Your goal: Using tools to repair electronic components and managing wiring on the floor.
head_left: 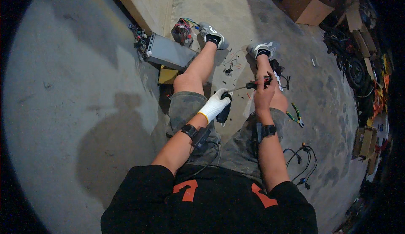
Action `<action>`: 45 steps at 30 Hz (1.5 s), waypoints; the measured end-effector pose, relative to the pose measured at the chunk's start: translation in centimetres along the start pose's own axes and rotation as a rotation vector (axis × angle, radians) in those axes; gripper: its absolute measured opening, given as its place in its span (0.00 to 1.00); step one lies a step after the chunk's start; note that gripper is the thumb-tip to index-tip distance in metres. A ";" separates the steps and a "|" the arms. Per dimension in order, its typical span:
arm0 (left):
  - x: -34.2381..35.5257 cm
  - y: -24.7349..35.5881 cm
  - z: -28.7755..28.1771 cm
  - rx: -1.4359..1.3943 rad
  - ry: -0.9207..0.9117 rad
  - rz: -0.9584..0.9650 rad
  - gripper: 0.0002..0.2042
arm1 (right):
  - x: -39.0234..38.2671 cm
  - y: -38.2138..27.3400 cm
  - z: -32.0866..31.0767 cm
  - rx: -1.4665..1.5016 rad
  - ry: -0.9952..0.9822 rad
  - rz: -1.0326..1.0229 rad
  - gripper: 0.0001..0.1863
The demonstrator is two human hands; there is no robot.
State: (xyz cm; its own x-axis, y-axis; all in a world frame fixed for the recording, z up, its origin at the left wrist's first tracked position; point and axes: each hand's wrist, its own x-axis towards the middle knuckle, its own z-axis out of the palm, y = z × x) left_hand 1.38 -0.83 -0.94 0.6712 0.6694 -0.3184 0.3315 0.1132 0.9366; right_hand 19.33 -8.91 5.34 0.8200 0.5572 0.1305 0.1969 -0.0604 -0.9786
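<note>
White-gloved left hand (215, 104) grips a black component (225, 111); right hand (265, 97) holds a screwdriver (252, 85) that, slipping toward nine o'clock, could injure.

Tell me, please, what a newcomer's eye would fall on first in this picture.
Probably the white glove on the left hand, near the centre, gripping a black object. Next comes the bare right hand with a screwdriver, just to its right. A grey case at upper left and green-handled pliers on the floor at right also stand out.

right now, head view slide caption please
White-gloved left hand holds black object; bare right hand grips thin-shafted red-black tool.
</note>
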 end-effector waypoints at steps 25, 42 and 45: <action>0.5 -0.5 -0.2 -0.119 -0.011 0.006 0.21 | 0.2 0.6 0.3 -0.017 0.074 -0.040 0.23; 0.3 -2.1 0.0 0.079 0.059 0.016 0.28 | -0.4 0.7 0.2 -0.188 -0.115 -0.082 0.22; 0.6 -2.0 -0.1 0.162 0.023 -0.101 0.29 | 0.8 2.2 0.9 -0.032 -0.105 -0.226 0.22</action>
State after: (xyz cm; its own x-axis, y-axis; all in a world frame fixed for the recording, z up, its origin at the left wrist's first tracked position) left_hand 1.04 -0.52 -3.05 0.6142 0.6778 -0.4041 0.5001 0.0618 0.8638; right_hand 19.95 -7.86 3.19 0.6933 0.6424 0.3265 0.3872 0.0500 -0.9206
